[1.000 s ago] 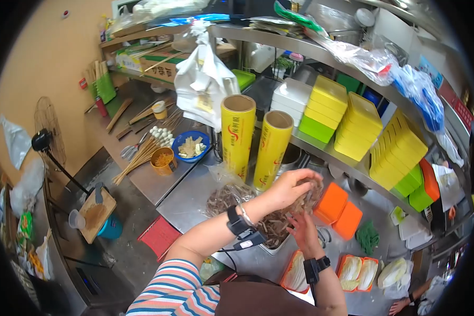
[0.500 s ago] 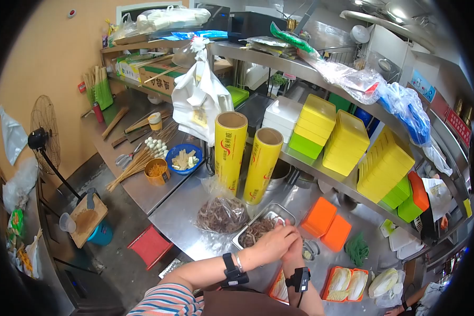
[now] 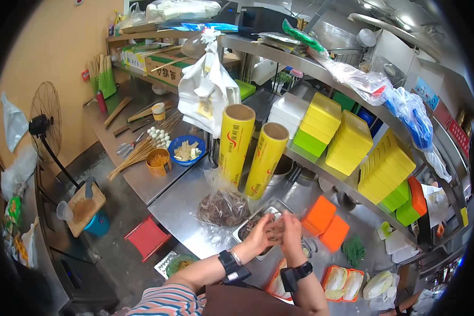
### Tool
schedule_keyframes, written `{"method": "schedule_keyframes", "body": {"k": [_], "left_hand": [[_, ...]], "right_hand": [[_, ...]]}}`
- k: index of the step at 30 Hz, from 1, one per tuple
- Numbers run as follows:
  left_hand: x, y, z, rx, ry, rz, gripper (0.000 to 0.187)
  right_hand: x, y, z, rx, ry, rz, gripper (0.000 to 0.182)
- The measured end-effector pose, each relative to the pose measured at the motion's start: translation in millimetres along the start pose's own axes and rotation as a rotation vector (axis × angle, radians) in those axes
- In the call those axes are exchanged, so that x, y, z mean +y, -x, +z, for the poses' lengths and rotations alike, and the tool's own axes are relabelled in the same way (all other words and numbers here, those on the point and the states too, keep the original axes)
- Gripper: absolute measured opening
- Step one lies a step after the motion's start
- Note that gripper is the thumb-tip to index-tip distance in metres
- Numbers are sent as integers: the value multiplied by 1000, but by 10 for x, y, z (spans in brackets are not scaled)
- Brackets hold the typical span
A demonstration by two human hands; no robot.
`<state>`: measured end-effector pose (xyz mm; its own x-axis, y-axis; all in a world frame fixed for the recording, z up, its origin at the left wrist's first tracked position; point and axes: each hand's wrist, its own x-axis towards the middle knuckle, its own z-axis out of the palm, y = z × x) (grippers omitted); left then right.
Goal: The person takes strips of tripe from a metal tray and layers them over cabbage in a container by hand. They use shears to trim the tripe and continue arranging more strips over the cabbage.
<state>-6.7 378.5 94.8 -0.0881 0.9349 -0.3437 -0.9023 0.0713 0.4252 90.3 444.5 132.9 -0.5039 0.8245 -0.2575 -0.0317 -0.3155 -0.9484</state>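
My left hand (image 3: 256,236) and my right hand (image 3: 292,230) are cupped towards each other. Between them is a small clump of brown strips (image 3: 274,229), whose exact kind I cannot make out. Just below the hands sits a metal tray (image 3: 285,206) with more of the brown strips, partly hidden by my fingers. To the left, a clear plastic bag (image 3: 223,208) full of similar strips rests on the steel counter (image 3: 176,210). An orange container (image 3: 319,215) stands right of my right hand.
Two upright yellow cling film rolls (image 3: 236,142) stand behind the bag. Stacked yellow boxes (image 3: 348,142) line the shelf. A green net (image 3: 354,250) and an orange tray of cabbage (image 3: 328,282) lie to the right. Another person's arm (image 3: 405,304) shows at lower right.
My hands, pressed together over the tray before, have come apart and turned, so the brown strips show between them. The camera view has shifted slightly.
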Motion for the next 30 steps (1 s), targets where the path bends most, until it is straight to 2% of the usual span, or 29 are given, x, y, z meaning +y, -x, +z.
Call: {"method": "schedule_keyframes", "body": {"k": [1,2,3,4,5,6,8,10,12,13,14,16,17,18,20,21,23,26,28,30], "left_hand": [[-43,24,21,17,71,-36,51],[-78,46,63,33,138,-72,54],[-113,11,62,32,141,-74,54],[-156,-40,54,-131,240,-99,58],[-187,-80,25,-294,340,-121,61],[-191,-95,2,-294,349,-119,61],[-192,-116,-63,3,364,-12,58],[-48,-8,29,58,421,-70,54],[-31,-21,18,-60,372,11,54],[-75,-137,-111,-166,325,27,48],[-135,-173,-143,-163,329,25,48],[-308,-181,-157,-246,74,252,44],[-354,-190,-169,-244,36,275,42],[-310,-106,-102,-214,56,268,42],[-158,115,64,-165,358,87,41],[-149,96,0,-261,403,108,41],[-193,99,-63,-191,406,57,41],[-168,325,-60,-35,386,-26,41],[-233,420,-90,164,288,145,42],[-136,446,-274,196,409,109,35]], "right_hand": [[176,-133,9,3,317,-314,19],[136,-62,92,2,320,-312,19],[46,64,201,68,655,-487,19],[3,155,279,134,992,-657,19],[35,194,310,163,866,-660,13],[62,182,289,157,874,-657,13],[126,126,225,196,764,-742,10],[119,152,213,198,803,-775,11],[120,203,195,79,880,-883,9],[112,248,228,-15,781,-865,7],[97,283,276,-16,783,-861,7],[65,330,375,32,785,-984,13],[51,336,376,90,773,-948,15],[44,303,328,71,779,-916,15],[91,225,232,170,992,-828,14],[106,257,276,154,992,-808,14],[69,313,375,244,1267,-932,30],[157,318,390,196,1430,-846,39],[254,288,430,174,1429,-835,41],[339,279,552,-5,1379,-906,41]]}}
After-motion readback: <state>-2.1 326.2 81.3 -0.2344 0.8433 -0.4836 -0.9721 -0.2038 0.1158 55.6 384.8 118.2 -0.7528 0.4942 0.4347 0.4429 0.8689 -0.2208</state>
